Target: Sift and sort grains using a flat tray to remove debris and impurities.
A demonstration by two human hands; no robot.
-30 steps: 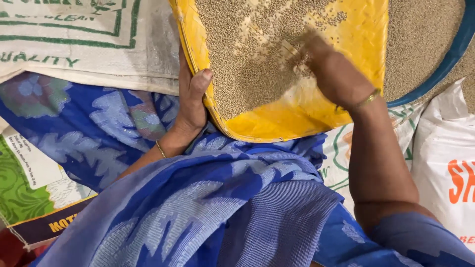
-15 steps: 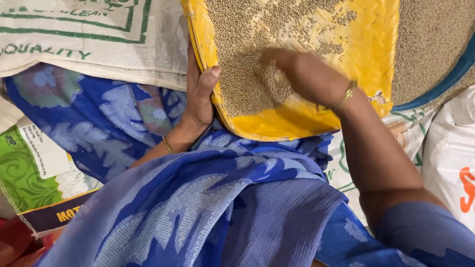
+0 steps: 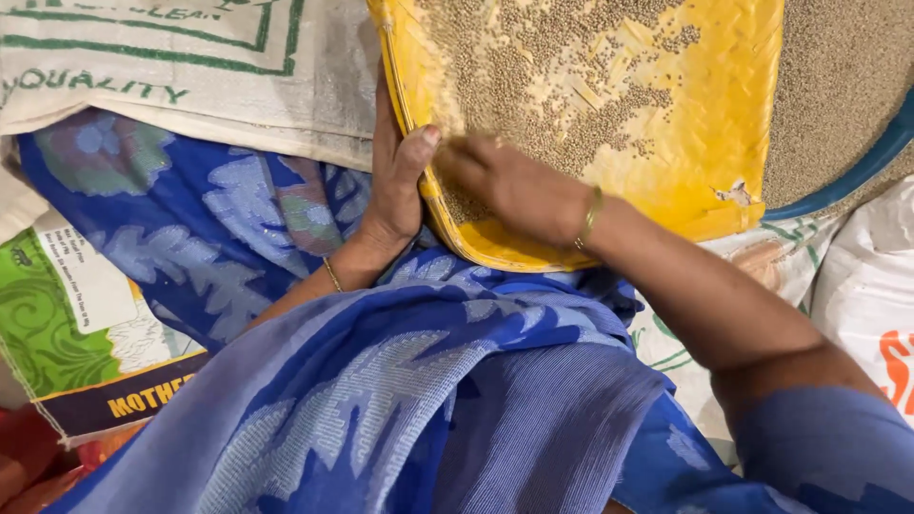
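Note:
A yellow woven winnowing tray [image 3: 724,143] lies in front of me, covered with small brown grains [image 3: 562,86]. My left hand [image 3: 395,181] grips the tray's near left rim, thumb over the edge. My right hand [image 3: 505,186] rests flat on the grains at the tray's near left corner, fingers spread and pointing left, a gold bangle on the wrist. Bare yellow weave shows on the right side of the tray.
A blue-rimmed basin [image 3: 857,162] heaped with the same grain sits at the upper right, under the tray. Printed woven sacks [image 3: 171,67] lie at the top left and right [image 3: 866,286]. My blue patterned garment [image 3: 381,381] fills the foreground.
My right hand has swept across the grains from the tray's right side to its near left corner, leaving the right part of the tray barer. My left hand kept its grip.

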